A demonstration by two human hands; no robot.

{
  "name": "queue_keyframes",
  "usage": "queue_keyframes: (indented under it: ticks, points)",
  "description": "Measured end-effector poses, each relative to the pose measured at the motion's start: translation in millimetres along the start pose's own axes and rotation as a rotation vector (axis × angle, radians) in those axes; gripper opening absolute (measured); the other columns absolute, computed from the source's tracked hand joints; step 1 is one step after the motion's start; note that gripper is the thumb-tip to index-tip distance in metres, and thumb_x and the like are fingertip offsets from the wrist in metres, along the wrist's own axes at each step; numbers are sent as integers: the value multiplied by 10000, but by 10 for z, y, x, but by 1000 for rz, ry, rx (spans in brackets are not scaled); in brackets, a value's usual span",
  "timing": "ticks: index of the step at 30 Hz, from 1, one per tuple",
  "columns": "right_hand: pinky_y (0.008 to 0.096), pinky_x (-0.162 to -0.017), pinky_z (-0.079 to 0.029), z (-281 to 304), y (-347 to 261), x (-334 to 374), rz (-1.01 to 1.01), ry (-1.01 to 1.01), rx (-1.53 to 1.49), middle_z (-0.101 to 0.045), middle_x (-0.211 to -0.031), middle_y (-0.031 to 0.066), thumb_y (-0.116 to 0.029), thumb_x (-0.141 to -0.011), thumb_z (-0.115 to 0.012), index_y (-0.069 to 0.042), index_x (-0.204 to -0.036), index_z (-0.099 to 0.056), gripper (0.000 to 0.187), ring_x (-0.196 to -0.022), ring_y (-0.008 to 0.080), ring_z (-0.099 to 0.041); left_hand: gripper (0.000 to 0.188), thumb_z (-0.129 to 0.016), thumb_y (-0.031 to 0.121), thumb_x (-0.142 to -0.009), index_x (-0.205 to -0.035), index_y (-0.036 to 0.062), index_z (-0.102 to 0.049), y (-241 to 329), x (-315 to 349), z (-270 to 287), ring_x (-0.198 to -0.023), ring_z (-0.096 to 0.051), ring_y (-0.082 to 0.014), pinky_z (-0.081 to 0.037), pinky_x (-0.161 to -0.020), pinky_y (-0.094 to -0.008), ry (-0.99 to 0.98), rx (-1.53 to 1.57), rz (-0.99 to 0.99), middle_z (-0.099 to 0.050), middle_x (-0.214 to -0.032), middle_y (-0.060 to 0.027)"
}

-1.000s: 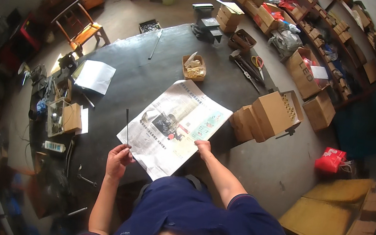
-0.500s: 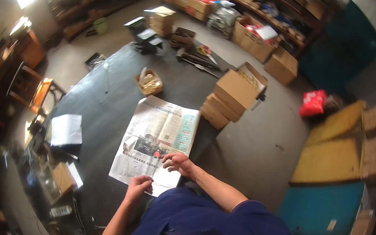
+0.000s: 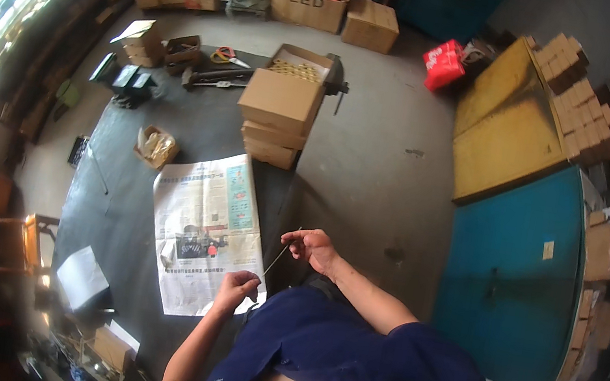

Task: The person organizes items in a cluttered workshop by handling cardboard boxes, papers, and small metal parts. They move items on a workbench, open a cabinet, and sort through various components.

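Rod (image 3: 278,257) — thin, straight, slanted

A dark table (image 3: 123,219) bears a newspaper (image 3: 194,209), stacked cartons (image 3: 279,99), a small open box (image 3: 145,156) and, apparently, scissors (image 3: 224,56).

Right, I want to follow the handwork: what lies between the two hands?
In the head view, a thin rod slants from the right hand down toward the left hand; whether the left touches it is unclear.
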State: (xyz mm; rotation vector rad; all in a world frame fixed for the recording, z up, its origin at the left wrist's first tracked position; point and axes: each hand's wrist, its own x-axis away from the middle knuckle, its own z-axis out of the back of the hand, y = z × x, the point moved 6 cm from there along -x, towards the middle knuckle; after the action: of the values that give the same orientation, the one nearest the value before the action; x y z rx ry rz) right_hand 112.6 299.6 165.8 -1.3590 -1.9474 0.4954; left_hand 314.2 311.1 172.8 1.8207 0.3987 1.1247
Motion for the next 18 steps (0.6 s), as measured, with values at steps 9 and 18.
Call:
queue_keyframes:
  ticks: [9,18]
  points:
    - [209,-495,-417,1288,-975,544,187,396,343,-604,-763,57,-47,-612,-438,32,-847,-646,323,-592,79,-512,93,-542,22,-769,-845,-31,-552,135,-1082,-851,-555,-574,-151,-475,-542,-261,-135,-104,-26,-586,-640,-79]
    - [204,-651,-440,2367,-1461,1495,347,857,409,-636,-777,64,0,-655,-445,3,-868,-662,304,-739,107,-571,107,-551,29,-771,-851,-41,-564,498,-2257,-2495,-651,-592,-144,-477,-631,-255,-573,-555,-3,-611,-713,-84]
